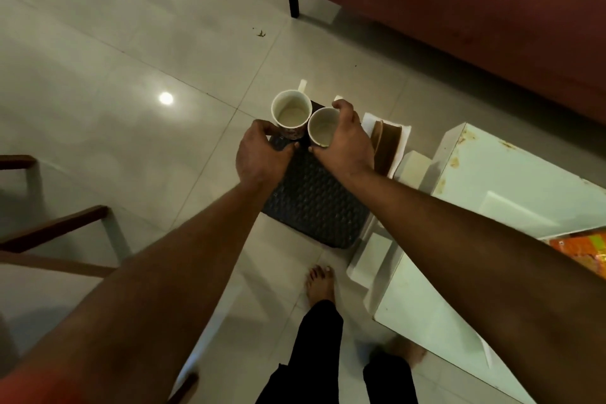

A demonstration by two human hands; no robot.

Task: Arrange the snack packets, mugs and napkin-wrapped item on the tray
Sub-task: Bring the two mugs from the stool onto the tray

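Two white mugs stand side by side at the far end of a dark woven tray [314, 203]. My left hand [260, 154] wraps the base of the left mug [291, 113], which has a patterned side. My right hand [347, 138] grips the right mug [323, 129] from the right. Both mugs look empty inside. Just right of my right hand lies a white napkin [401, 138] with a brown item [385, 144] on it. An orange snack packet [580, 248] shows at the right edge, on the white table.
A white low table [511, 193] with stained edges stands on the right. A dark red sofa [459, 10] fills the upper right, one black leg showing. Wooden chair frames [59, 233] sit at the left. My bare feet [321, 282] are on the pale tiled floor below the tray.
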